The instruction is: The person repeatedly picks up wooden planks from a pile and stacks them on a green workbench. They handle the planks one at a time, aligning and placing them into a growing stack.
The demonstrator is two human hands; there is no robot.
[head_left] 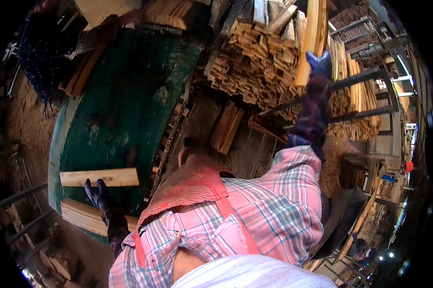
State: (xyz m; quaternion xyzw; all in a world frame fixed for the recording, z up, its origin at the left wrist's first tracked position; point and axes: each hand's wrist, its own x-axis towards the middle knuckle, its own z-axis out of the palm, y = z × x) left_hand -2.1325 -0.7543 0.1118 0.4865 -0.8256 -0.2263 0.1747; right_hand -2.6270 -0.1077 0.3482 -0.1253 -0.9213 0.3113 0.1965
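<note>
My left hand [99, 194], in a dark glove, is at the near end of a green table [115, 115]. Its thumb and fingers are spread beside the lower edge of a pale board [101, 177]; contact is unclear. Just nearer lies a small stack of boards [84, 216], partly behind my forearm. Stretched far out to the right, my right hand [319, 63] wears a blue-grey glove. Thumb and fingers are apart against the edge of a long yellowish plank [310, 41] on top of the wood pile [255, 62].
Dark metal bars [355, 79] stick out beside the pile under my right arm. Boards [227, 127] lie on the floor ahead. At the far left stands another person in dark blue clothing [43, 57], near brown boards [88, 67]. More boards [166, 13] sit beyond the table.
</note>
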